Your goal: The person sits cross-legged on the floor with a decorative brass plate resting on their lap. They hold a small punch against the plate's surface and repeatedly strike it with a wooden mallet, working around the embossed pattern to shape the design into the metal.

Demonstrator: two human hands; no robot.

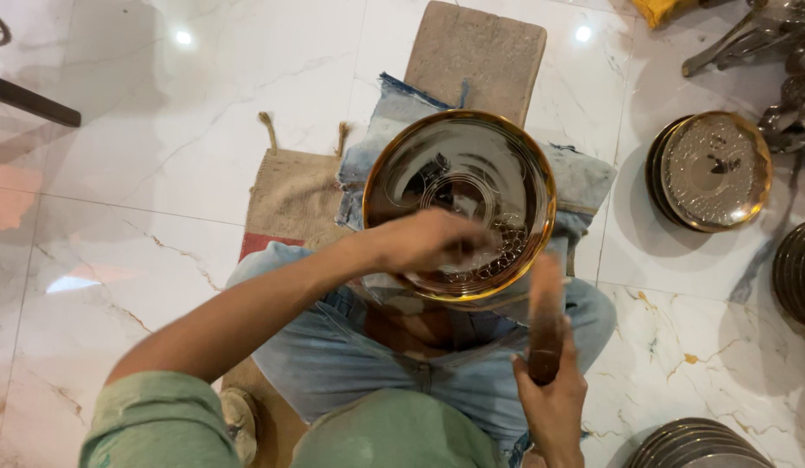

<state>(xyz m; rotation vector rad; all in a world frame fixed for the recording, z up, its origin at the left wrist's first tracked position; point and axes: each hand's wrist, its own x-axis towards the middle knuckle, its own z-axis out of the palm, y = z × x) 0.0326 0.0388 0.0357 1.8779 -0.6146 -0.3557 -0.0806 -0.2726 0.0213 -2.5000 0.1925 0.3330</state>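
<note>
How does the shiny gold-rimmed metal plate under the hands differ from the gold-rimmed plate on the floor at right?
The shiny gold-rimmed plate in the lap looks larger, is tilted up on denim cloth, and mirrors reflections. The gold-rimmed plate on the floor lies flat on a stack and looks dull and textured. The left hand touches only the first. Both are round with gold rims.

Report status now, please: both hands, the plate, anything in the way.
Left hand pressing on round metal plate, over the lap. Right hand gripping wooden tool, upright beside the rim. Nothing in the way; plate stack apart at right.
</note>
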